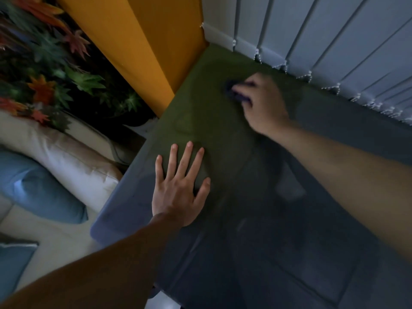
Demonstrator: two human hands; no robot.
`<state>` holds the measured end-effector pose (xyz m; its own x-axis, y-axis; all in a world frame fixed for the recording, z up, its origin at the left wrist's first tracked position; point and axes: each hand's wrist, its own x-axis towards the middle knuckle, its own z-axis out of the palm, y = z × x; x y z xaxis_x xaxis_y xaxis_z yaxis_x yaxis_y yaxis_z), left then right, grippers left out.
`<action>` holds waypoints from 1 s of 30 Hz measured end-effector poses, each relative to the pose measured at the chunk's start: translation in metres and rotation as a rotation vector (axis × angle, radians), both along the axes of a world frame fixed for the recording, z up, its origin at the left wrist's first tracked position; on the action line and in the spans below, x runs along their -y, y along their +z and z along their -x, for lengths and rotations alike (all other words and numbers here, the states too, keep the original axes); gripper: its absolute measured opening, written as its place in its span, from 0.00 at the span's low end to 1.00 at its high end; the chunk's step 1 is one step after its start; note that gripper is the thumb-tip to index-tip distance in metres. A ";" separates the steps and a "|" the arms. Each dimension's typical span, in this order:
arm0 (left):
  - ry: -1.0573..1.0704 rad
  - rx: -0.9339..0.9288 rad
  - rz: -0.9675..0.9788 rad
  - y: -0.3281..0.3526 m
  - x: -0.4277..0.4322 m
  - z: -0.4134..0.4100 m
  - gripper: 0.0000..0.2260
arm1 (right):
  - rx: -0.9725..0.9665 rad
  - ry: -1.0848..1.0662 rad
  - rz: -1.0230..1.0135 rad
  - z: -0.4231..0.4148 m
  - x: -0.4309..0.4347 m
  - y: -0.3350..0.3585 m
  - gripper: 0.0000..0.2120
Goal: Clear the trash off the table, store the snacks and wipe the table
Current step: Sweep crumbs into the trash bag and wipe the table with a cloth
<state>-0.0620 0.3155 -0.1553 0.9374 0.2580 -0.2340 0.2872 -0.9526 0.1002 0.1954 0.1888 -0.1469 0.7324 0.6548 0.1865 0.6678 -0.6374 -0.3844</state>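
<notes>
A dark glossy table (256,230) fills the middle of the head view and mirrors the yellow wall as a green patch at its far end. My right hand (263,103) reaches to the far corner and grips a small dark blue cloth (233,91), pressing it on the tabletop; the hand and cloth are blurred. My left hand (178,188) lies flat near the table's left edge with its fingers spread and straight. No trash or snacks show on the table.
White vertical blinds (323,47) with bead chains run along the table's far right side. A yellow wall (142,41) stands behind its far end. To the left are artificial plants (55,70), a beige sofa (66,157) and a blue cushion (44,188).
</notes>
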 end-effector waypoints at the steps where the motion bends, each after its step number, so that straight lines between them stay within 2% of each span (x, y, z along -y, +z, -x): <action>1: 0.001 -0.004 0.005 0.000 0.000 0.000 0.30 | -0.003 -0.142 -0.020 -0.014 -0.003 0.000 0.14; 3: 0.004 -0.004 0.011 0.001 0.000 -0.001 0.30 | -0.055 -0.352 -0.069 -0.025 -0.013 0.000 0.13; 4: 0.003 -0.005 0.014 0.002 -0.001 -0.001 0.30 | -0.072 -0.361 -0.077 -0.021 -0.021 0.001 0.13; 5: 0.001 -0.009 0.018 0.003 -0.001 -0.001 0.30 | -0.078 -0.302 -0.067 -0.011 -0.028 0.002 0.13; 8: -0.004 -0.018 0.017 0.004 -0.001 -0.001 0.30 | -0.118 0.095 -0.015 0.019 -0.033 0.006 0.16; 10: -0.004 -0.020 0.019 0.004 -0.001 0.000 0.30 | -0.131 0.209 0.022 0.012 -0.029 0.008 0.17; 11: -0.002 -0.016 0.022 0.003 -0.001 0.000 0.30 | -0.114 0.158 0.014 0.002 -0.027 0.008 0.17; 14: 0.000 -0.006 0.024 0.002 -0.001 0.000 0.30 | -0.103 -0.171 -0.072 -0.015 -0.022 0.002 0.16; 15: 0.000 0.000 0.027 0.002 -0.001 0.000 0.30 | -0.091 -0.210 -0.078 -0.008 -0.024 0.000 0.16; 21: -0.001 0.010 0.013 0.000 -0.001 0.001 0.30 | -0.144 0.183 -0.033 0.040 -0.012 0.004 0.15; 23: -0.002 0.016 0.008 -0.001 -0.001 0.001 0.30 | -0.104 0.072 -0.046 0.028 -0.001 0.001 0.15; 26: -0.002 0.021 0.017 -0.003 -0.001 0.001 0.30 | -0.088 -0.247 -0.105 0.026 0.005 -0.005 0.15; 28: 0.000 0.024 0.026 -0.003 -0.001 0.000 0.30 | -0.053 -0.188 -0.086 0.049 0.001 -0.002 0.15; 30: -0.003 0.029 0.035 -0.002 -0.001 0.001 0.30 | -0.076 0.051 -0.037 0.074 0.004 0.000 0.16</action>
<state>-0.0627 0.3170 -0.1576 0.9446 0.2478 -0.2152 0.2812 -0.9492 0.1413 0.1210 0.1850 -0.1466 0.7111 0.6854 0.1565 0.6671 -0.5875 -0.4581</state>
